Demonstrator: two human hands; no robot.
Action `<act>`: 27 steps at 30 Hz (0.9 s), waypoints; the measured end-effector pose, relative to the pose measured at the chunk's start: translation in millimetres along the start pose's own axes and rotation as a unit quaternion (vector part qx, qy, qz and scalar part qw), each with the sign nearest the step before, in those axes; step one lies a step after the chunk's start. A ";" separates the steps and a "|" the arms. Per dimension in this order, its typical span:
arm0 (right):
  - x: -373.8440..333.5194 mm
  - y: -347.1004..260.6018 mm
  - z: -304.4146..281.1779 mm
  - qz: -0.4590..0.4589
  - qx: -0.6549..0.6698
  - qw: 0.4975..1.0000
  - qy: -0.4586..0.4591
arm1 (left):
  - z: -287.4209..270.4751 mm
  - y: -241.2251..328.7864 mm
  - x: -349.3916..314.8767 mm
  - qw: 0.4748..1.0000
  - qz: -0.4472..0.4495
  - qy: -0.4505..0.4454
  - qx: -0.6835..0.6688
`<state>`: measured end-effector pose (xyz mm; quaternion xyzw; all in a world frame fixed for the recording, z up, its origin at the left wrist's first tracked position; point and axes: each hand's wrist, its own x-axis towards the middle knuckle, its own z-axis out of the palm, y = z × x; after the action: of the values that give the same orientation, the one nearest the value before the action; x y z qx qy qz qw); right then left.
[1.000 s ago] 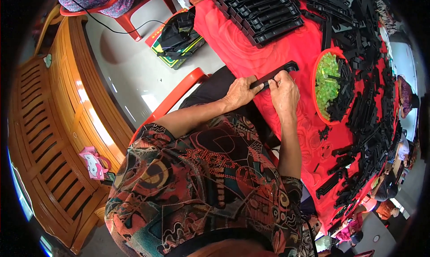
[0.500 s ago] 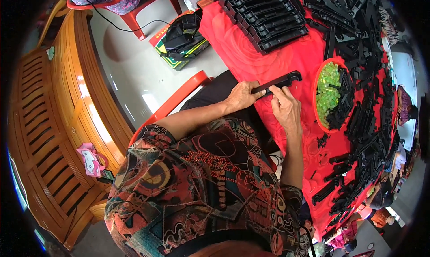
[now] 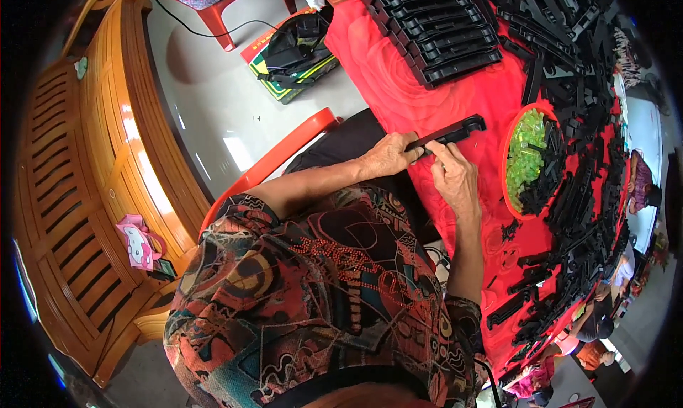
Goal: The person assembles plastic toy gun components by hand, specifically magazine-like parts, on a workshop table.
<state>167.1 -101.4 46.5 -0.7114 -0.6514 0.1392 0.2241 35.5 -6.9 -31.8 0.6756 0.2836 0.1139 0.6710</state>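
A long black plastic part (image 3: 455,128) with a curved far end is held over the near edge of the red-covered table. My left hand (image 3: 392,152) is closed around its near end. Bent fingers of my right hand (image 3: 453,173) press on the part just beside the left hand; whether they pinch a small piece there is hidden. Right of the hands stands an orange-rimmed bowl (image 3: 506,167) with small clear yellow-green pieces (image 3: 527,141) and small black pieces (image 3: 538,182) in it.
Black plastic parts are stacked in a row (image 3: 434,34) at the table's far side. Loose black parts (image 3: 576,194) pile along the right. A red chair (image 3: 284,150), a box with a black bag (image 3: 292,56) and a wooden bench (image 3: 78,194) are at left. Other people sit far right.
The view has shifted slightly, so the table and bowl sit a little differently in the picture. Both hands keep nearly the same hold on the black plastic part.
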 end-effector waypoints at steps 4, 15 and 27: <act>-0.3 -2.5 0.4 0.009 -0.002 1.000 0.001 | -0.3 -5.2 -0.8 0.999 0.040 -0.019 0.021; -3.5 2.8 14.5 -0.003 -0.050 0.998 0.035 | 6.3 1.2 -4.4 0.993 0.029 0.053 0.103; -1.5 -0.3 18.7 0.170 -0.001 0.971 0.169 | 7.0 11.6 -5.8 0.989 -0.009 0.056 0.135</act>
<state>157.5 -100.3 30.4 -0.8251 -0.4736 0.0524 0.3036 37.2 -15.2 -19.7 0.7498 0.3393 0.1063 0.5580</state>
